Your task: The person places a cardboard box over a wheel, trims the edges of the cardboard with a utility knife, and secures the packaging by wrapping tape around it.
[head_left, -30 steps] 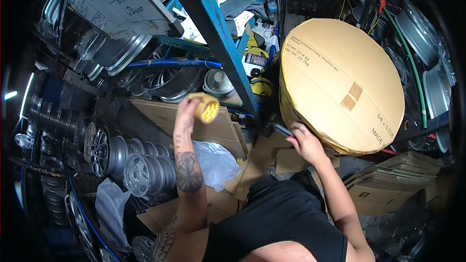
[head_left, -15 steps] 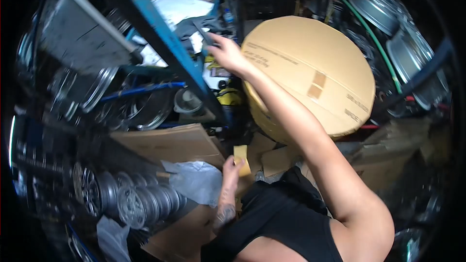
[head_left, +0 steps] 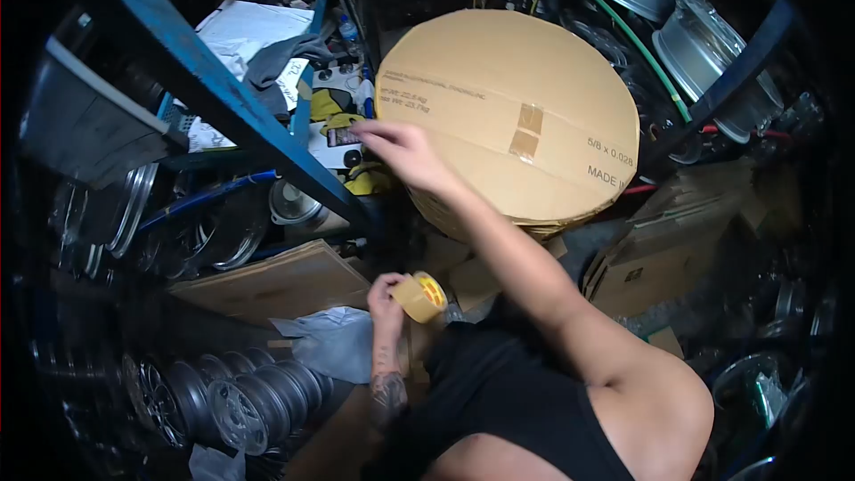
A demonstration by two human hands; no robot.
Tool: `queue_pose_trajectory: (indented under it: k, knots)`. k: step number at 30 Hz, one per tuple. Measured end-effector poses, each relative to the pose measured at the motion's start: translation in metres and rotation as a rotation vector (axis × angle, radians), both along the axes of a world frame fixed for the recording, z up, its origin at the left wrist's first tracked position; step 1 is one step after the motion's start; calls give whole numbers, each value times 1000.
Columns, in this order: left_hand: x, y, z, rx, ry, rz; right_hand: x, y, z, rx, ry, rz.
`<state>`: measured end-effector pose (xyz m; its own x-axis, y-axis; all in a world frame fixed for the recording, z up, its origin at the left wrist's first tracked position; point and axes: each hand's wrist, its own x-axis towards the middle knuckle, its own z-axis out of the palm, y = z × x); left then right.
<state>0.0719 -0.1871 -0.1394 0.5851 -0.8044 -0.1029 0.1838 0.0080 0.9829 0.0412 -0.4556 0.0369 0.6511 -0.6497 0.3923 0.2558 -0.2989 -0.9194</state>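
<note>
My left hand [head_left: 385, 296], low in the middle of the view, is closed on a roll of brown packing tape [head_left: 420, 296]. The roll's yellow and red inner core faces right. My right arm reaches forward and left across the front of a large round cardboard-topped package [head_left: 508, 62]. At its end my right hand [head_left: 405, 153] is slightly blurred, its fingers stretched left beside a small dark purple item [head_left: 341, 136] on the cluttered shelf. No object shows in those fingers. Printing and a strip of brown tape mark the cardboard top.
A blue metal post [head_left: 205, 71] slants up on the left. Silver wheel rims [head_left: 258, 405] lie at lower left, with more rims [head_left: 704, 53] at upper right. Flat cardboard [head_left: 276, 281] leans below the shelf; folded boxes [head_left: 663, 249] stand to the right.
My right hand has drawn back from the shelf, and the dark object it held no longer shows. The tape roll has turned, exposing its core. The whole view has shifted.
</note>
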Motion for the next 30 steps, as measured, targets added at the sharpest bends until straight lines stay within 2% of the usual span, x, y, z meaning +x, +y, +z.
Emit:
queue_pose_trajectory:
  k: [1,3,4,5,8,10,11,12,14,16,18,21,24,27,28,30]
  knots:
    - [10,-7,8,-23,59,-1,-63,14,9,-45,111,-135]
    - [30,-24,26,-117,189,-43,-174,-7,-25,-129,334,-426]
    - [39,-35,33,-187,258,-89,-226,-14,-18,-350,532,-684]
    - [39,-49,54,-90,158,-42,-272,-25,-26,-367,621,-881]
    - [41,-105,66,-473,307,-264,-352,-74,-22,-558,812,-1038]
    - [11,-141,98,-424,274,-197,-373,-122,-33,-730,864,-1001]
    - [-7,-156,104,-422,311,-165,-382,-142,-46,-644,835,-911]
    - [-32,-166,132,-317,284,-82,-385,-154,-54,-589,971,-899]
    - [-60,-183,126,-277,145,97,-387,-161,-66,-629,1014,-905]
    - [-79,-192,136,-277,173,187,-393,-159,-65,-497,855,-907]
    - [-82,-189,132,-243,153,170,-391,-156,-62,-444,840,-932]
    - [-92,-183,123,8,-74,125,-389,-164,-52,-404,829,-906]
    - [-113,-174,137,172,-239,-38,-399,-195,-53,-433,816,-839]
    - [-143,-177,166,354,-369,-332,-409,-240,-44,-454,794,-697]
    - [-165,-177,170,352,-501,-315,-410,-267,-43,-462,769,-627]
    - [-193,-185,191,302,50,-198,-409,-300,-47,-595,688,-630]
